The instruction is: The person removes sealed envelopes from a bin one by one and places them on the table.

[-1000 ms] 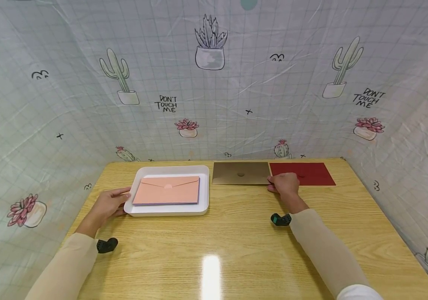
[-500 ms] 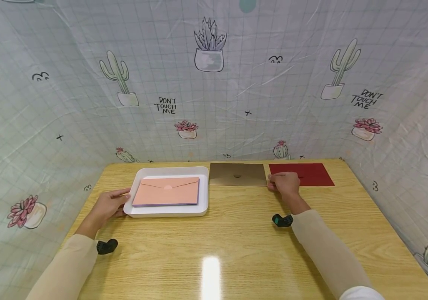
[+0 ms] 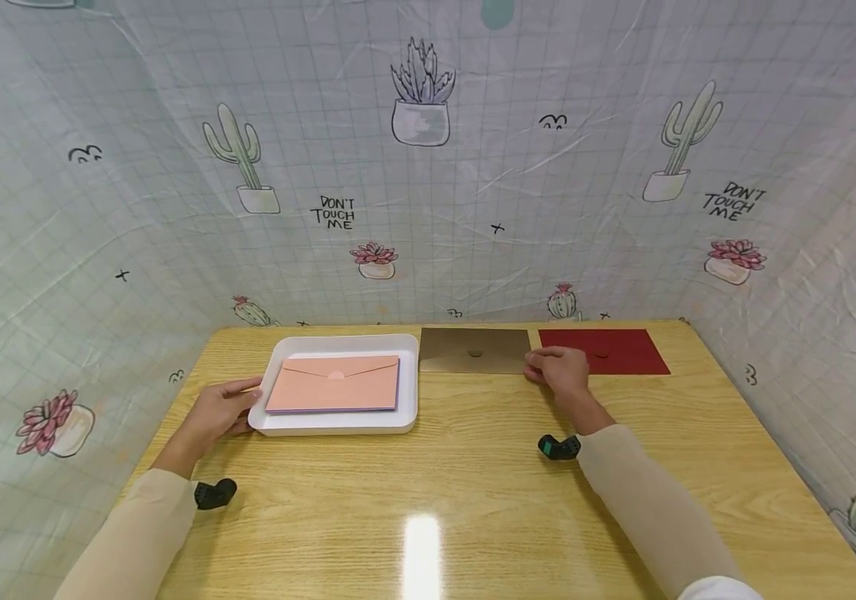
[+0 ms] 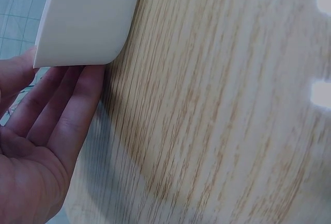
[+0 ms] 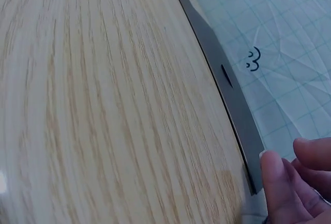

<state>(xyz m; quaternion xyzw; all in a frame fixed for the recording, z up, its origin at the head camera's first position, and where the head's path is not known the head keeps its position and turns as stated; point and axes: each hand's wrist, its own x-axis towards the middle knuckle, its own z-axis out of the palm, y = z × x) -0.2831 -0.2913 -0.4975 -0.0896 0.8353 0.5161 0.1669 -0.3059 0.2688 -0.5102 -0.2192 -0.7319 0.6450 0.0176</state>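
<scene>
My left hand [image 3: 219, 410] holds the left end of a white tray [image 3: 408, 408]. In the left wrist view, the thumb lies at the rim of the tray [image 4: 90, 22] and the fingers reach beneath it. A peach envelope [image 3: 333, 390] tops the stack inside, with purple showing under it. My right hand [image 3: 561, 371] is at the right edge of a bronze envelope [image 3: 465, 354], which lies flat. In the right wrist view, the thumb [image 5: 276, 175] overlaps that envelope's [image 5: 220, 74] near corner, apart from the other fingertips. Just behind this hand lies a red envelope [image 3: 618, 346].
All these things lie on a wood-grain table [image 3: 367, 500]. A patterned cloth [image 3: 443, 192] hangs behind the table's back edge and along both sides. A black camera sits at each wrist.
The bronze envelope slid slightly left, opening a gap to the red one, then stayed still. My right hand has since shifted left over its edge. The left hand and tray have not moved.
</scene>
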